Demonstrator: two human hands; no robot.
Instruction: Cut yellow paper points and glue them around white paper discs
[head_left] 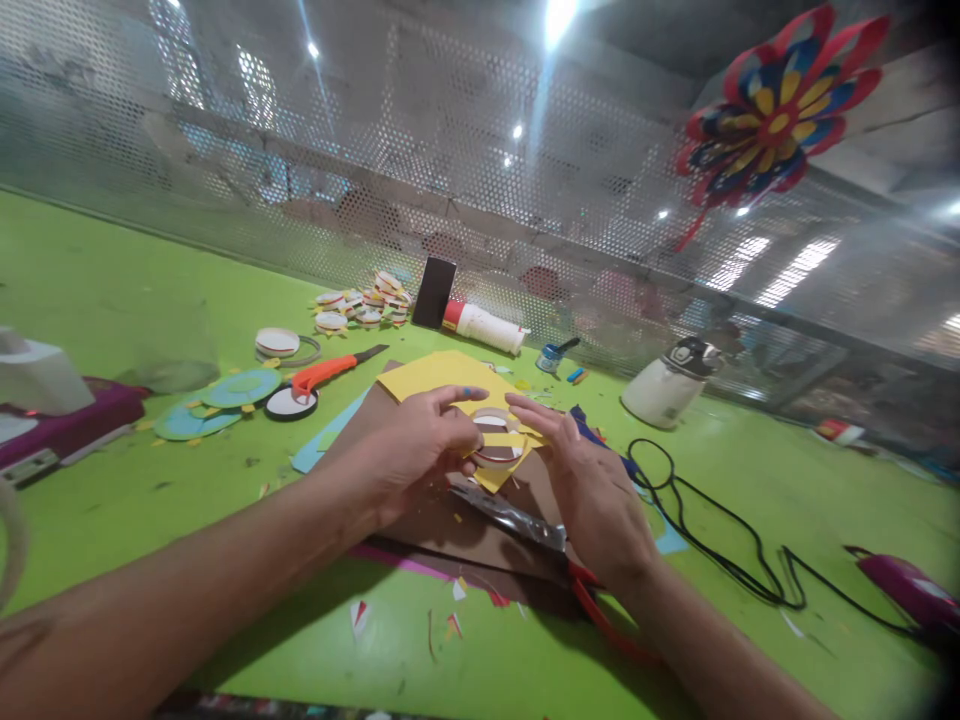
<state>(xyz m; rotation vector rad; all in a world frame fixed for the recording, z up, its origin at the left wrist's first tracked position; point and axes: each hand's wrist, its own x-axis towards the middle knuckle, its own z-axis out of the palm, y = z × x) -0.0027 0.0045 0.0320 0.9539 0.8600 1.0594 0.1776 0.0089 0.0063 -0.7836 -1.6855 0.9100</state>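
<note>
Low over a brown board, a small round paper ring with a yellow strip across it sits between my hands. My left hand is closed, its thumb and curled fingers on the ring's left edge. On the other side my right hand has its fingers stretched out, tips close to the ring; whether they touch it I cannot tell. Yellow paper lies behind and beneath the ring. A pair of scissors with red-orange handles rests on the board, partly hidden by my right hand and forearm.
Left are an orange utility knife, pale-blue paper discs and a purple power strip. Finished-looking rings, a phone and a white tube stand behind. A black cord and a white container are right.
</note>
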